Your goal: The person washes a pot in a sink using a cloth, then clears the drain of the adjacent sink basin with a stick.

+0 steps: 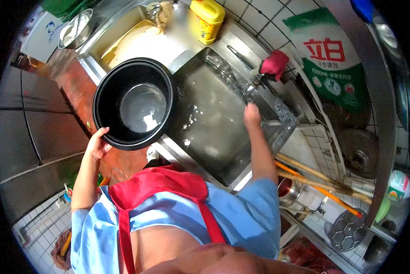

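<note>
My left hand (98,143) grips the near-left rim of a round black basin (107,98), which is tilted toward me at the left edge of a metal sink. Inside the basin, a little liquid or a wet shine shows on the bottom. Cloudy water (209,109) fills the sink. My right hand (252,114) is over the right side of the sink, near the dark tap fittings (258,82); its fingers look curled, and whether they hold anything is hidden. A pink-red cloth (274,64) hangs over the tap area.
Behind the basin, a second sink (145,43) holds pale liquid. A yellow container (207,20) stands at the back edge. On the left is a metal bowl (77,29). Wooden poles (323,178) and an orange pole (321,186) lean at the right. A green-and-white bag (328,59) hangs on the wall.
</note>
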Demonstrator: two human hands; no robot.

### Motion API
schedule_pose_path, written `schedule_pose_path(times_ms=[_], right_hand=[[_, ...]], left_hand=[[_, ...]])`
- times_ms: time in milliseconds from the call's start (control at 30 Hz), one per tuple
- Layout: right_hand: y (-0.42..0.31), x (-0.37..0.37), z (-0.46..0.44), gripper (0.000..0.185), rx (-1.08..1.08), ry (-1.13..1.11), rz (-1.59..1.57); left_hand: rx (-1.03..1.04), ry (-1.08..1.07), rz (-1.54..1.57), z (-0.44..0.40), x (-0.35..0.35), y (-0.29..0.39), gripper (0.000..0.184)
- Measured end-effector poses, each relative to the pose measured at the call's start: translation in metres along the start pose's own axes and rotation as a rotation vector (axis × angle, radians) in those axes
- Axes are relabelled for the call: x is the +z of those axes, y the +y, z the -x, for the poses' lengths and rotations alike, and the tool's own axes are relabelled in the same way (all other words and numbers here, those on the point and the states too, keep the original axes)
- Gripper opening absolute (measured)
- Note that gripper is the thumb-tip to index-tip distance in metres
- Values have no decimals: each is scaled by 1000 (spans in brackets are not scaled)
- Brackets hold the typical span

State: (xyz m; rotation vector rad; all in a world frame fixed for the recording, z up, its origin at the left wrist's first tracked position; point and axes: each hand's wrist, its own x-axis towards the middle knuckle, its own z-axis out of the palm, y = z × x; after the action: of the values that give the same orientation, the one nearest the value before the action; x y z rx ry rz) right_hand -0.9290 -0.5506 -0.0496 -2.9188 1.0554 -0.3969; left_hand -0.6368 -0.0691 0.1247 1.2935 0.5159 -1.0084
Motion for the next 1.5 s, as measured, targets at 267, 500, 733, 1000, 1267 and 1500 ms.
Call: schedule_pose_path(times_ms=[267,500,733,1000,1267,1500], right_hand=[[-98,-23,152,19,570,-401,-1296],[-235,-119,123,22,705,-277,-1596],[-337,-110,66,15,969,-106,-1817],[-425,-103,6,16,816,-481,-1679],[-467,-58,-88,12,624,-747,-951],[-487,19,-177,26,43,-634,150]], left_hand=[[62,-153,289,-7,-43,9,23],[239,-189,473,-6,-181,51,26],[317,50,608,-16,-344,71,25],[169,365,663,-11,-458,30,12],[80,394,826,-20,-476,-2,17],[109,346,782,-35,-469,33,18]])
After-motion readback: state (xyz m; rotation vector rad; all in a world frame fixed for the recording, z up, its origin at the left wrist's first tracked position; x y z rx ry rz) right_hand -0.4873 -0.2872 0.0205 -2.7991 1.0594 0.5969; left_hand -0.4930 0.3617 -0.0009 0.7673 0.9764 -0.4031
